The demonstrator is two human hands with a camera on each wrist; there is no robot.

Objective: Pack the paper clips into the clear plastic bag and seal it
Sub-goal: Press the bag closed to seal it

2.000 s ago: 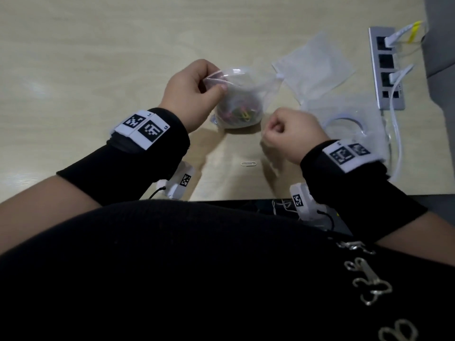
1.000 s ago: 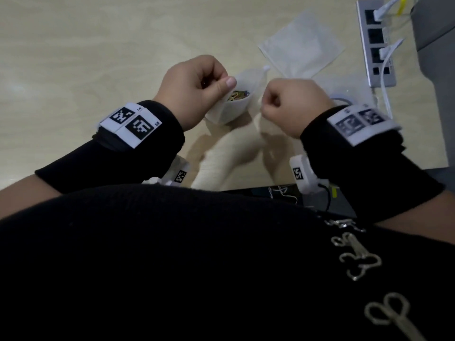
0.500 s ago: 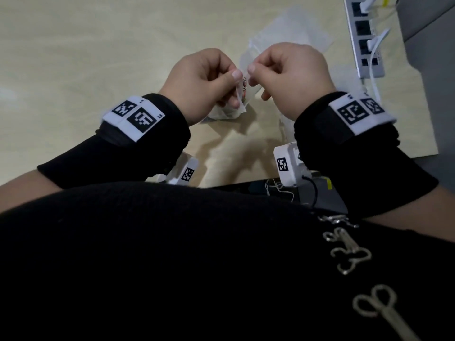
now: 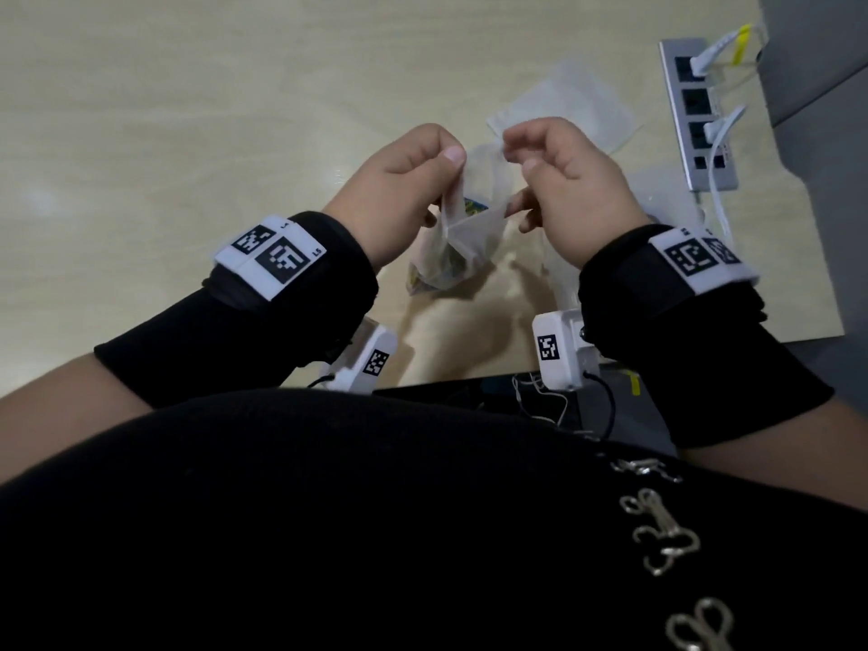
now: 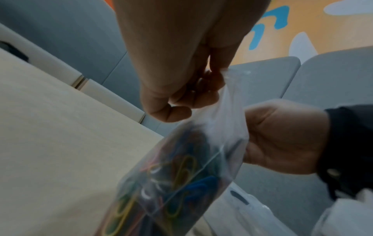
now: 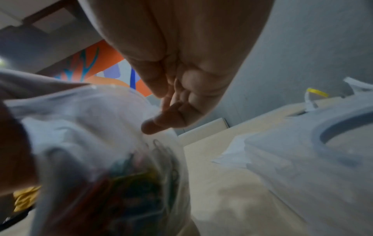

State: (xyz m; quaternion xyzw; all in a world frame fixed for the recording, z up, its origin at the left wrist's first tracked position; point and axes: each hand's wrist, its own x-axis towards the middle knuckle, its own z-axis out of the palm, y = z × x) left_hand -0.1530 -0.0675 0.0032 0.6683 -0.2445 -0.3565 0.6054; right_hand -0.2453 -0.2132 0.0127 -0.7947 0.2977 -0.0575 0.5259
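Fingers (image 4: pixel 448 157) of both my hands are curled in a pinch on the top edge of the clear plastic bag (image 4: pixel 462 237), which hangs in the middle of the head view, lifted off the table (image 4: pixel 188 110). My left hand (image 4: pixel 394 195) pinches the bag's upper left corner between thumb and forefinger. My right hand (image 4: pixel 568 180) sits at the other side of the mouth, thumb and forefinger closed on the edge there; the right wrist view is too blurred to confirm how firm that hold is. Lower in the bag, the coloured paper clips (image 5: pixel 177 178) lie bunched at the bottom, so I judge the packing done and the sealing step in hand. Whether the strip is pressed shut anywhere I cannot tell. Next, I think, comes pulling the mouth taut between my hands, lining up the two lips, and pressing along the strip from one corner to the other.
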